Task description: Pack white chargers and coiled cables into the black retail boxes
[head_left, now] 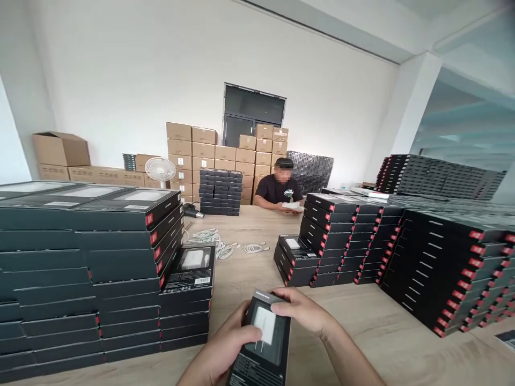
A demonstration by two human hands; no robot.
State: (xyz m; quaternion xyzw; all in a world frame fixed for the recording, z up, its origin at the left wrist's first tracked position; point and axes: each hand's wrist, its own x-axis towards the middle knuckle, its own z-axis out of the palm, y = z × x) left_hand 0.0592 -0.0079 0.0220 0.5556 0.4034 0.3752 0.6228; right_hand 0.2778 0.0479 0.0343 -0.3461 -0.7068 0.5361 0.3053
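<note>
My left hand point(225, 343) grips the lower left side of a black retail box point(267, 343), with the thumb lying across its clear window. My right hand point(300, 310) holds the box's top right edge from the other side. Behind the window sits a white power adapter point(264, 328) with metal prongs. Right in front of my left hand stands a tall stack of dark boxes point(129, 289). An open-windowed box with a white adapter point(195, 260) tops a shorter pile point(185, 316) beside it.
The light wood table point(341, 316) carries more black box stacks point(450, 273) on the right. Loose white cables point(219, 242) lie beyond my hands. A seated co-worker point(279, 187) handles something white at the far side. Stacked cardboard cartons point(213, 155) and a white fan point(160, 170) stand behind.
</note>
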